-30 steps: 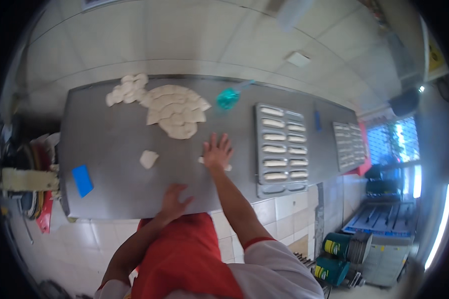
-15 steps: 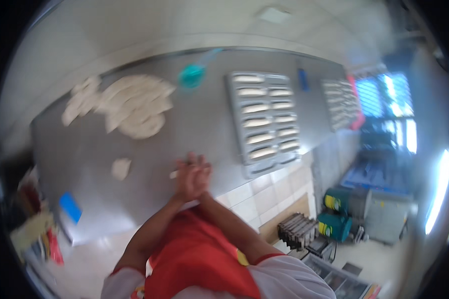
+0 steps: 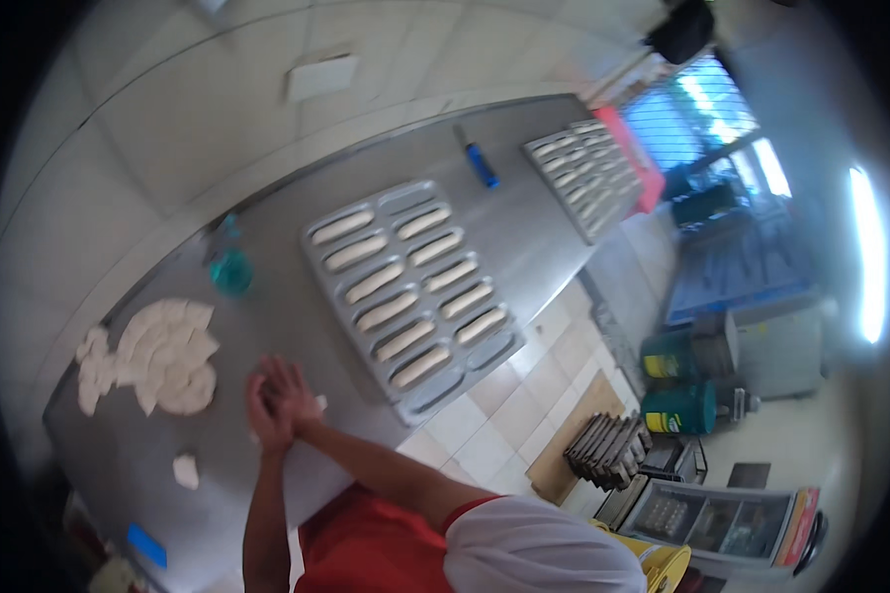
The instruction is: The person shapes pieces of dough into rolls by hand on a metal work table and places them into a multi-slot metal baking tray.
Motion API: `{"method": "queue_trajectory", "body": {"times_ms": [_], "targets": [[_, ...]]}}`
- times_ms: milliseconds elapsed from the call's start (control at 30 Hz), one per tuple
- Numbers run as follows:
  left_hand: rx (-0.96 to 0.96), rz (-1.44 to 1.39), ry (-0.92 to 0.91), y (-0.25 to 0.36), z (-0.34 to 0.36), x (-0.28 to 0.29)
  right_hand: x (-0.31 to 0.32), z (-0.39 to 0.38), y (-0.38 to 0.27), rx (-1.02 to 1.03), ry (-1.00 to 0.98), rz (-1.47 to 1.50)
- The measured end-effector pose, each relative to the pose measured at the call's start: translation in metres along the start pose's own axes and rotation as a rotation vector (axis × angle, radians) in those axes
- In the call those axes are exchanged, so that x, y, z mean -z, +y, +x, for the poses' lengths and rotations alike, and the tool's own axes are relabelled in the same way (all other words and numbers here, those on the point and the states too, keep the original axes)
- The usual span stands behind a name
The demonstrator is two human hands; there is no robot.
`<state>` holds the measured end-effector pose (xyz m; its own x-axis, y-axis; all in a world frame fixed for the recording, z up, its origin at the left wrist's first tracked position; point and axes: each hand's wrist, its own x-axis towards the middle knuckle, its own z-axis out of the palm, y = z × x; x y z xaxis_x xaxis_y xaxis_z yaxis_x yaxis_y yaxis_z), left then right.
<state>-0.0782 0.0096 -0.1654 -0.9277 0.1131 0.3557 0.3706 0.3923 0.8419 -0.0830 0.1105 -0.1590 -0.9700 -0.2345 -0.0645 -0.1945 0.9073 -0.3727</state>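
My left hand [image 3: 263,413] and my right hand [image 3: 291,397] overlap on the steel table [image 3: 267,287], fingers stretched out. Pale dough [image 3: 321,402] peeks out beside my right hand; the rest of it is hidden under my palms. Left of the hands lies a small loose lump of dough [image 3: 186,471]. Farther off spreads a heap of cut dough pieces [image 3: 168,351]. To the right, a grey molded baking tray [image 3: 417,407] holds several long dough rolls in its hollows; a few hollows hold nothing.
A teal translucent container [image 3: 231,272] stands near the wall. A blue-handled tool [image 3: 481,165] lies beyond the tray, before a second filled tray [image 3: 591,178]. A blue flat object [image 3: 147,546] rests at the near left corner. Stacked metal molds [image 3: 608,450] sit low at the right.
The view has swung to the right, so the table and trays appear farther left and tilted. My hands stay together on the table, over the dough.
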Motion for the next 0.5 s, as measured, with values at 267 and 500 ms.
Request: {"method": "queue_trajectory", "body": {"times_ms": [267, 500], "targets": [[0.269, -0.130, -0.122, 0.087, -0.082, 0.041, 0.030, -0.123, -0.019, 0.001, 0.021, 0.249], [0.155, 0.382, -0.378, 0.052, -0.070, 0.091, 0.062, -0.135, 0.025, -0.219, 0.061, 0.404]]}}
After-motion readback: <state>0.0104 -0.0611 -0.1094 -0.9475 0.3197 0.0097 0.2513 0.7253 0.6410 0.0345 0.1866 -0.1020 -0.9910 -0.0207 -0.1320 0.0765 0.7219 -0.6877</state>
